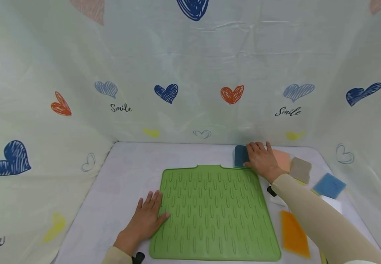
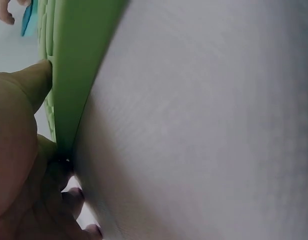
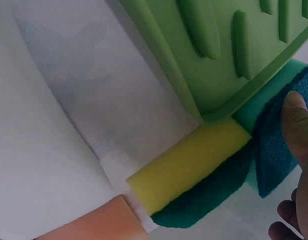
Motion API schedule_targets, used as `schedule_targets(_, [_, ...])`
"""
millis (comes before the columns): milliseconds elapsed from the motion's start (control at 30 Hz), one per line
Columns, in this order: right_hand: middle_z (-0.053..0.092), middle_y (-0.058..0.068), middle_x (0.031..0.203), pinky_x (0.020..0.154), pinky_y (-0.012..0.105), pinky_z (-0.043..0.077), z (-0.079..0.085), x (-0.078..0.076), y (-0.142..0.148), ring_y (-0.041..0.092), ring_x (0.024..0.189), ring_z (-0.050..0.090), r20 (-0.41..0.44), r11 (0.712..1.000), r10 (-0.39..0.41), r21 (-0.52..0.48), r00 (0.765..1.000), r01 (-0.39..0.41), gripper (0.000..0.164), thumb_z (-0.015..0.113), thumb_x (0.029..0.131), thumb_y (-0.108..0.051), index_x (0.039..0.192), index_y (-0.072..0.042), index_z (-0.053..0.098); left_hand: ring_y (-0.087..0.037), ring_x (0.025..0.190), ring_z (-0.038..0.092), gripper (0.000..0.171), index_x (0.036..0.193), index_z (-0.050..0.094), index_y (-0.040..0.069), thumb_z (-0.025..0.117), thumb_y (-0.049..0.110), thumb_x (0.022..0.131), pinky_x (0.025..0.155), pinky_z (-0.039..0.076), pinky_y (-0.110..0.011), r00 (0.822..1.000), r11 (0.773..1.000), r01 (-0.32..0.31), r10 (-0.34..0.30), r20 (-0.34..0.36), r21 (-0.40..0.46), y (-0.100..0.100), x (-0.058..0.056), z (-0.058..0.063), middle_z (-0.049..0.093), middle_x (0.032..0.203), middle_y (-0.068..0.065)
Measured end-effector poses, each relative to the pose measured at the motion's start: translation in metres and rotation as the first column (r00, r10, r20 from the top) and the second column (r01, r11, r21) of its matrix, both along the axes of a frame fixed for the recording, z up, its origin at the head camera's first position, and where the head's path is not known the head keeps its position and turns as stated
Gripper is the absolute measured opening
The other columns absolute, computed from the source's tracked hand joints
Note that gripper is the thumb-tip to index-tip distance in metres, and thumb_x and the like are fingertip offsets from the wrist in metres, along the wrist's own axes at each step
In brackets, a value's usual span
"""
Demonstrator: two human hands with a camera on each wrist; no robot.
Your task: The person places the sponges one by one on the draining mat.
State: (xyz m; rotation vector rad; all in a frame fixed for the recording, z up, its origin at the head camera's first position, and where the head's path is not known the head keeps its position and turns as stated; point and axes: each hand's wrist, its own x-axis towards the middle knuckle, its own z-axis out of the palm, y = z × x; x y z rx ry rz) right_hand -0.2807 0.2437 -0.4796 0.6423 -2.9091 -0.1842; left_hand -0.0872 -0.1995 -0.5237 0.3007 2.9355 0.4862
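Observation:
A green ridged mat (image 1: 215, 216) with a raised rim lies on the white-covered table. My left hand (image 1: 145, 220) rests at its left edge, thumb on the rim and fingers stretched along the side; the left wrist view shows the thumb (image 2: 36, 82) against the mat. Beyond the mat's far right corner, my right hand (image 1: 262, 159) pinches a teal sponge (image 1: 241, 156) with a dark blue scouring pad (image 3: 274, 145). The right wrist view shows my thumb pressing that pad. Touching it is a yellow sponge (image 3: 186, 170) with a green pad, hidden by my hand in the head view.
Right of the mat lie a peach piece (image 1: 282, 159), a grey-brown pad (image 1: 300, 169), a blue scouring sponge (image 1: 329, 186), a white piece (image 1: 332, 203) partly under my sleeve, and an orange piece (image 1: 294, 234). A curtain (image 1: 203, 66) printed with hearts hangs behind the table and at both sides.

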Motion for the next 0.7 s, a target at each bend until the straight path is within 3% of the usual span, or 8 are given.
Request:
schedule_targets(133, [0.047,0.026,0.156,0.122,0.075,0.023,0.002,-0.001,0.000,0.045,0.147,0.041,0.040,1.000,-0.011,-0.006,0.999,0.011,0.096,0.084,0.089,-0.049,0.155,0.006,0.042,-0.046,0.159,0.024,0.080,0.162,0.034,-0.006,0.062,0.044,0.106,0.126,0.018,-0.071,1.000,1.000,-0.007,0.007,0.008,0.007,0.001,0.001,0.001,0.032,0.170,-0.024])
schedule_targets(400, [0.050,0.028,0.153,0.120,0.077,0.024,0.007,-0.005,0.002,0.046,0.145,0.043,0.090,1.000,0.025,-0.021,0.996,-0.023,0.100,0.086,0.086,-0.053,0.154,0.007,0.044,-0.046,0.159,0.024,0.079,0.161,0.034,-0.006,0.061,0.044,0.106,0.127,0.017,-0.070,1.000,1.000,-0.011,0.010,0.007,0.017,0.000,0.001,0.002,0.031,0.170,-0.024])
schedule_targets(567, [0.048,0.029,0.154,0.119,0.078,0.025,0.003,-0.010,0.005,0.048,0.144,0.043,0.126,0.999,0.036,-0.031,0.991,-0.032,0.112,0.090,0.078,-0.058,0.155,0.008,0.041,-0.046,0.159,0.023,0.080,0.162,0.034,-0.005,0.061,0.046,0.106,0.126,0.017,-0.071,1.000,1.000,-0.011,0.011,0.009,0.008,0.000,0.000,0.000,0.031,0.170,-0.023])
schedule_targets(700, [0.047,0.030,0.154,0.119,0.077,0.027,0.001,-0.012,0.005,0.049,0.144,0.042,0.131,0.998,0.037,-0.049,0.991,-0.030,0.111,0.090,0.078,-0.056,0.154,0.008,0.041,-0.046,0.159,0.024,0.081,0.162,0.034,-0.005,0.060,0.047,0.106,0.126,0.018,-0.071,1.000,1.000,-0.004,0.004,0.015,0.003,-0.001,0.000,0.000,0.031,0.170,-0.023])
